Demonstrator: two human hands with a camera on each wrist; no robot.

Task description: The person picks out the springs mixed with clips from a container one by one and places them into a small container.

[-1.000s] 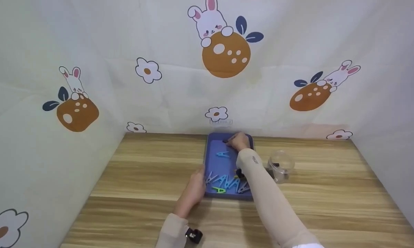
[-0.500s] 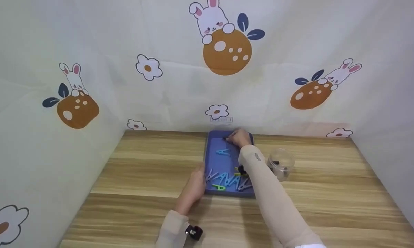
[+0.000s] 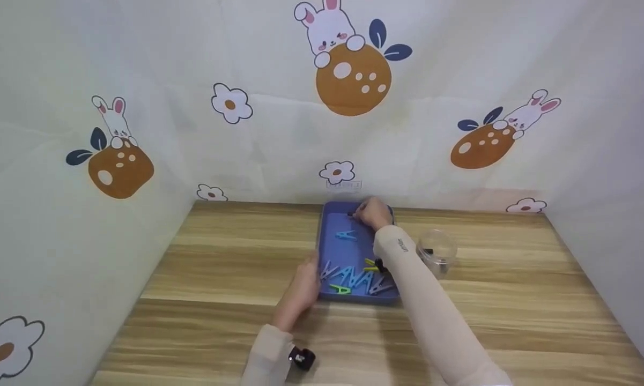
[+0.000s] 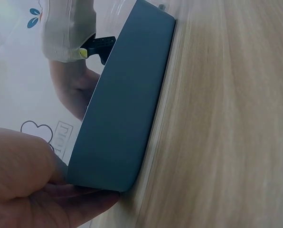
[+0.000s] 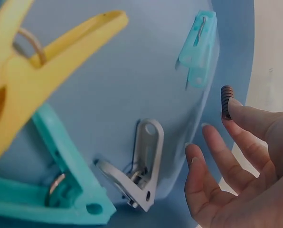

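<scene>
A blue tray (image 3: pixel 335 249) lies lengthwise before me, holding several clothespins. My left hand (image 3: pixel 304 281) grips its left side; in the left wrist view, fingers (image 4: pixel 91 205) curl under a corner of the tray wall (image 4: pixel 117 104). At the tray's far end, my right hand (image 3: pixel 374 213) pinches a small dark ribbed cylinder (image 5: pixel 226 101) between thumb and index finger, the other fingers loosely bent. Close to that hand lies a light-blue clothespin (image 3: pixel 346 235). The right wrist view also shows a yellow clothespin (image 5: pixel 61 54), a teal one (image 5: pixel 80 190) and a grey one (image 5: pixel 144 166).
A clear round jar (image 3: pixel 437 252) with dark pieces inside stands right of the tray, beside my right forearm. A green clothespin (image 3: pixel 340 289) lies by the tray's near edge. Patterned cloth (image 3: pixel 279 145) hangs right behind the wooden table (image 3: pixel 236 257) and at both sides.
My right forearm has shifted slightly right, showing more of the yellow clothespin beside the sleeve. The right hand stays at the tray's far end; the left hand keeps its place.
</scene>
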